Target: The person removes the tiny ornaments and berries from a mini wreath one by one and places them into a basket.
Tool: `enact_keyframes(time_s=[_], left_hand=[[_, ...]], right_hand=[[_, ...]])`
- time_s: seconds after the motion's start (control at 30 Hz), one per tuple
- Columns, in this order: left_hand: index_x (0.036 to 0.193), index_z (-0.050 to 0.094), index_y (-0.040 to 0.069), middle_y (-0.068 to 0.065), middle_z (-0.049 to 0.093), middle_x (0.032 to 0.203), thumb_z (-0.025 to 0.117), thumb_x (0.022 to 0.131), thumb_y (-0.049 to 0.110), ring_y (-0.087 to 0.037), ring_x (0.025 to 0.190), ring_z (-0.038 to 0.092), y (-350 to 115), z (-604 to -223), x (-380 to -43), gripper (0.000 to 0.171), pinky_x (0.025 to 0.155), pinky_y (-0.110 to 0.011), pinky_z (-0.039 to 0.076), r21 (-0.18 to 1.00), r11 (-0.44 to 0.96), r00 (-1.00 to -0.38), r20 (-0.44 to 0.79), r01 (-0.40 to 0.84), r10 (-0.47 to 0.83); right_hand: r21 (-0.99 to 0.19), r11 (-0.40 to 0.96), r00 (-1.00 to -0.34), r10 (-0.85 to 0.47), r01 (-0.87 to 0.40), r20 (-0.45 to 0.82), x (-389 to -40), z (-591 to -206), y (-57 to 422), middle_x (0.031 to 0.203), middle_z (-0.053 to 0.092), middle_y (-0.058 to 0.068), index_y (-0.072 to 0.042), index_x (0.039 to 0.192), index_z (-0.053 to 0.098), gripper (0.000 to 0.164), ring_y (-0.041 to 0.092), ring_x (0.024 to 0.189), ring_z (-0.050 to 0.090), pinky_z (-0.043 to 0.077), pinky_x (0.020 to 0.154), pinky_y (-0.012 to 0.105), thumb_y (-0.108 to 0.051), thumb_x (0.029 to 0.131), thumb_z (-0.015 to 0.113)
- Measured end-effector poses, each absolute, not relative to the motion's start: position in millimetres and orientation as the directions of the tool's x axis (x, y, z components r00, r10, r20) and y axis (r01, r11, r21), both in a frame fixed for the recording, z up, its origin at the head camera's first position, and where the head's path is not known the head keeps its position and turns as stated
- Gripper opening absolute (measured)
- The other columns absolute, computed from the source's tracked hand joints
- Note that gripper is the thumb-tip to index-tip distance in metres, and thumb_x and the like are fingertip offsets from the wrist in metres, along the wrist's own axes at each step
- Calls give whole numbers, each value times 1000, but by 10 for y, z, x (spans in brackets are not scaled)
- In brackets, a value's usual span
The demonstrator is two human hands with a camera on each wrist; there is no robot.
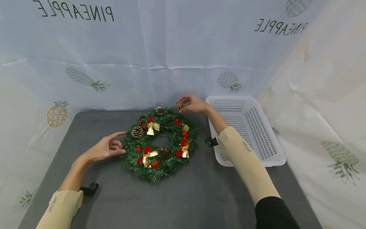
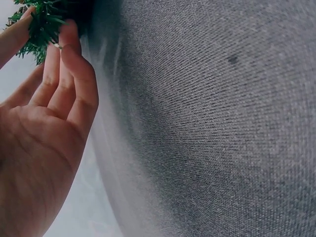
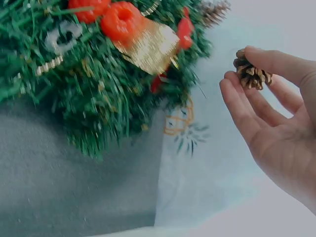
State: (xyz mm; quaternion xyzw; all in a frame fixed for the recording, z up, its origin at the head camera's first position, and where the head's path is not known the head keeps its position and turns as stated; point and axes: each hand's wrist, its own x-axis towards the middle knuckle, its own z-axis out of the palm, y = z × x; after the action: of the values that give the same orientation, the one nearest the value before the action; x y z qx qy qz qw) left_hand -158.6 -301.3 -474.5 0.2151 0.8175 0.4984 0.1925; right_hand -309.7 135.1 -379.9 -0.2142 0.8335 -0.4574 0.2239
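A green Christmas wreath (image 1: 154, 173) lies on the grey table, decorated with pine cones, red berries and red and gold bows. At its far right edge my right hand (image 1: 194, 104) pinches a small brown pine cone (image 1: 180, 105) between thumb and fingers. That pine cone (image 3: 253, 73) appears beyond the wreath's greenery (image 3: 106, 103) in the right wrist view. My left hand (image 1: 104, 148) holds the wreath's left edge with thumb and index finger, its other fingers bent. The left wrist view shows its fingertips among the green needles (image 2: 44, 27); their exact grip is partly hidden.
A white perforated plastic basket (image 1: 258, 136) stands at the table's right side, partly under my right forearm. Pale cloth with pineapple prints (image 1: 171, 41) hangs behind and beside the grey table (image 1: 154, 203). Dark straps stick out at both wrists.
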Motion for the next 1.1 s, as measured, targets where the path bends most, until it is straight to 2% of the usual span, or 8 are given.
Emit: enact_keyframes(time_s=[0.23, 0.4, 0.63, 0.87, 1.0, 1.1], left_hand=[[169, 26, -3, -12, 72, 85, 74, 103, 8, -29, 68, 70, -3026, -4751, -1568, 82, 64, -38, 56, 901, 407, -841, -100, 151, 532], [168, 28, -3, -11, 71, 83, 73, 103, 5, -29, 66, 69, -3025, -4762, -1550, 80, 62, -38, 55, 900, 404, -844, -85, 163, 529], [169, 28, -2, -10, 70, 84, 73, 103, 7, -27, 66, 69, -3008, -4769, -1544, 80, 62, -38, 54, 905, 399, -847, -89, 151, 524], [169, 27, -1, -9, 70, 85, 73, 104, 8, -28, 66, 68, -3011, -4773, -1528, 81, 62, -38, 54, 906, 397, -852, -89, 146, 517], [169, 28, -1, -10, 70, 86, 73, 104, 7, -29, 67, 68, -3021, -4777, -1516, 80, 62, -39, 53, 908, 391, -855, -77, 152, 513], [169, 27, -1, -12, 71, 89, 72, 104, 7, -30, 69, 68, -3018, -4790, -1513, 80, 63, -39, 53, 908, 387, -855, -69, 159, 514]], right_hand=[[-901, 426, -852, -500, -86, -156, -3107, -3694, 1714, 153, 58, 19, -2, 151, 58, 53, 37, 144, 54, 50, 115, 57, -7, 101, 75], [-924, 379, -884, -446, -44, -141, -3114, -3702, 1972, 152, 59, 17, -3, 153, 57, 54, 32, 137, 61, 50, 118, 53, -9, 102, 74], [-966, 245, -921, -351, 86, -171, -3105, -3842, 2299, 147, 57, 7, -7, 156, 54, 54, 12, 119, 69, 53, 118, 44, -7, 105, 71], [-978, 68, -932, -294, 198, -210, -3122, -3988, 2514, 137, 63, 5, -4, 159, 49, 56, 13, 117, 74, 58, 111, 34, 0, 106, 66], [-975, 10, -935, -280, 223, -217, -3097, -4057, 2593, 133, 64, 2, -3, 161, 45, 57, 8, 112, 74, 56, 113, 35, 1, 107, 64], [-968, -20, -934, -271, 248, -234, -3096, -4122, 2676, 133, 62, 2, -4, 165, 41, 62, 8, 114, 73, 50, 121, 40, -2, 108, 64]])
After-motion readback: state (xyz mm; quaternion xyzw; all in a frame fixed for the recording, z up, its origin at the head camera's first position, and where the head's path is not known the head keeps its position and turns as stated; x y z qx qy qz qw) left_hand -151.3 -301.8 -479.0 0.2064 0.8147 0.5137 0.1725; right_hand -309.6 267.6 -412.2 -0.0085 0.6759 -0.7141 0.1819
